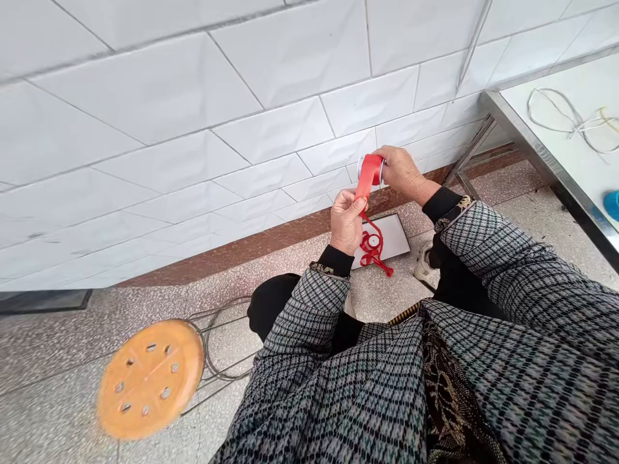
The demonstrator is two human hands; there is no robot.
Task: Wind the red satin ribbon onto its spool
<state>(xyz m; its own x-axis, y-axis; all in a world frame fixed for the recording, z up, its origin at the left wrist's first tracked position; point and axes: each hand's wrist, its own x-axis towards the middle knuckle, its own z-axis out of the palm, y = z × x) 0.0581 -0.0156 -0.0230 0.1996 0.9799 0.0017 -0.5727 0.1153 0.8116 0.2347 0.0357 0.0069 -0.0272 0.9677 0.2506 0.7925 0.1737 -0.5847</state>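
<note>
My right hand (402,173) is closed around a spool of red ribbon (372,166), gripping it by its pale rim on the right side. A flat length of the ribbon runs down from the spool to my left hand (346,222), which pinches it between thumb and fingers. Below my left hand the ribbon hangs on in a narrow, gathered strand. On the floor underneath, loose red ribbon and a small red roll with a white centre (373,241) lie on a white flat tray or box lid (394,237) with a dark edge.
An orange round stool (151,380) with metal legs stands at the lower left. White wall tiles (290,135) rise in front of me. At the right is a metal-edged table (536,138) with a loose pale cable (578,122) and a blue object (612,205).
</note>
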